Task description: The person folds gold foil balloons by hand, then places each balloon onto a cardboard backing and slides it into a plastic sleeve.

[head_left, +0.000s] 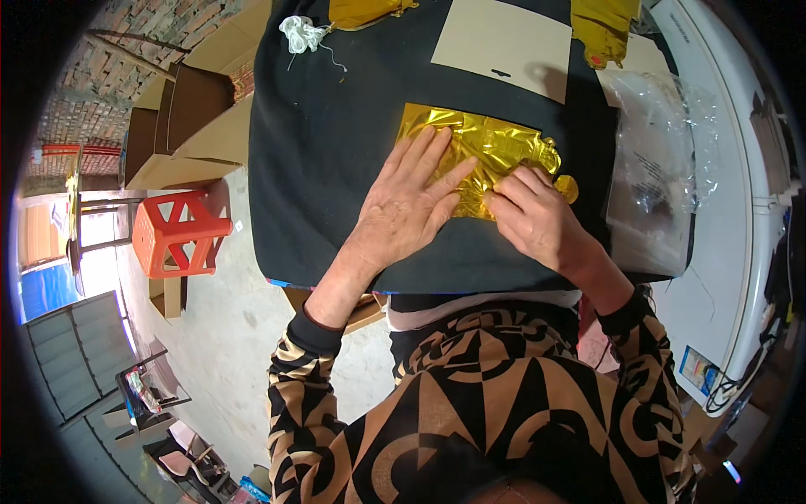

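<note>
A shiny gold foil piece [483, 134], folded into a flat, creased rectangle, lies on the black cloth in front of me. My left hand [399, 206] rests flat across its left part with the fingers stretched out. My right hand [541, 214] is closed at its lower right part, fingertips bunched on the foil; the exact pinch point is hidden under the fingers. Small rounded gold tabs [567, 189] stick out past the right edge, beside my right hand.
A black-covered table [327, 185] bears a cream card [504, 46], white string [300, 35], more gold foil [604, 29] and clear plastic bags [651, 176]. A white appliance [730, 193] stands along the right. On the left are a red stool [176, 231] and cardboard boxes [197, 109].
</note>
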`<state>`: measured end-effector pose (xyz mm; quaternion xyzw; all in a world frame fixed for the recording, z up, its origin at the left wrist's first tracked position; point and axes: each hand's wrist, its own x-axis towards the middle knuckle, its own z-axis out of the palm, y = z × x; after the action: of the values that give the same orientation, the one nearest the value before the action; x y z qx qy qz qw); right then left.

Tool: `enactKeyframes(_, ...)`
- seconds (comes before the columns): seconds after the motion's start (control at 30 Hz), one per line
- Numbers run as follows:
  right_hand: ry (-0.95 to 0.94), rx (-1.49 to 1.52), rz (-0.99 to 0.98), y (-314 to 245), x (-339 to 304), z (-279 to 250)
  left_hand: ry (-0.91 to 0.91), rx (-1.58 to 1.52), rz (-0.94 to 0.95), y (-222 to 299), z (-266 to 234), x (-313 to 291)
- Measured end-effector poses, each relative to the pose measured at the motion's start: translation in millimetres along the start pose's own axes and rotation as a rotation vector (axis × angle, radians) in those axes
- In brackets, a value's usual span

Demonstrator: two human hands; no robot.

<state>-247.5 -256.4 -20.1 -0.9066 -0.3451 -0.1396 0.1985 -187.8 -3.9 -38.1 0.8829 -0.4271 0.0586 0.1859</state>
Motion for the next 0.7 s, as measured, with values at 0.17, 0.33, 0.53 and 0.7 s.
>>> enactKeyframes(0.17, -0.072, 0.055, 0.055, 14, 3, -13, -0.016, 0.024, 0.008, 1, -3, -1)
enactKeyframes(0.33, 0.215, -0.153, 0.190, 39, 25, -12, -0.022, 0.053, 0.013, 1, -1, -1)
enactKeyframes(0.53, 0.040, -0.222, 0.316, 58, 32, -3, -0.024, 0.040, 0.024, -1, -2, -2)
enactKeyframes(0.7, -0.016, -0.063, 0.380, 69, 22, 5, -0.050, -0.041, 0.136, -11, -10, -1)
